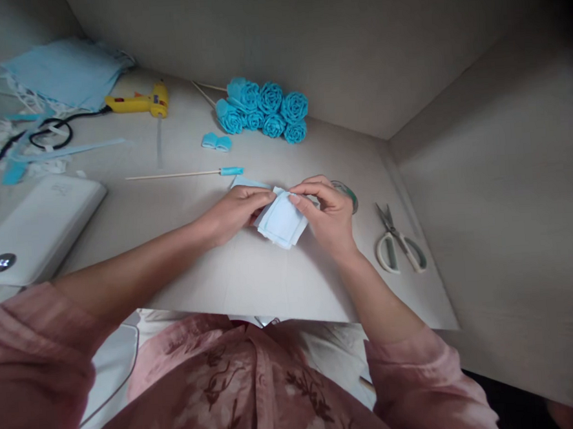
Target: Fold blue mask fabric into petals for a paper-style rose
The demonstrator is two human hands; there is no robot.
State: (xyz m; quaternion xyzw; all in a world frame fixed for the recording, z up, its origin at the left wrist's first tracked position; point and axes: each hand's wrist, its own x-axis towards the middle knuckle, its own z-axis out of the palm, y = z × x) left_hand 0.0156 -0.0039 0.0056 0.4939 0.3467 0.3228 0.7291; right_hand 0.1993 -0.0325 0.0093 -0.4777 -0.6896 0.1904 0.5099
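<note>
Between my hands is a small stack of pale blue fabric pieces (283,220), cut from something like mask material, with a line drawn along the edge of the top layer. My left hand (240,211) pinches the stack's left upper corner. On the other side my right hand (329,210) grips it with the thumb on top. Another pale blue strip (251,182) lies just behind my left fingers. Further back is a thin wooden stick (177,175) whose right end is wrapped in a blue piece (232,171). A round roll of tape (346,196) is partly hidden behind my right hand.
White-handled scissors (399,243) lie partly open at right. Blue fabric roses (270,99) on sticks rest at the back, with small blue petals (217,142) before them. Left are a yellow glue gun (138,103), face masks (66,69), scraps (45,161) and a white power bank (42,223).
</note>
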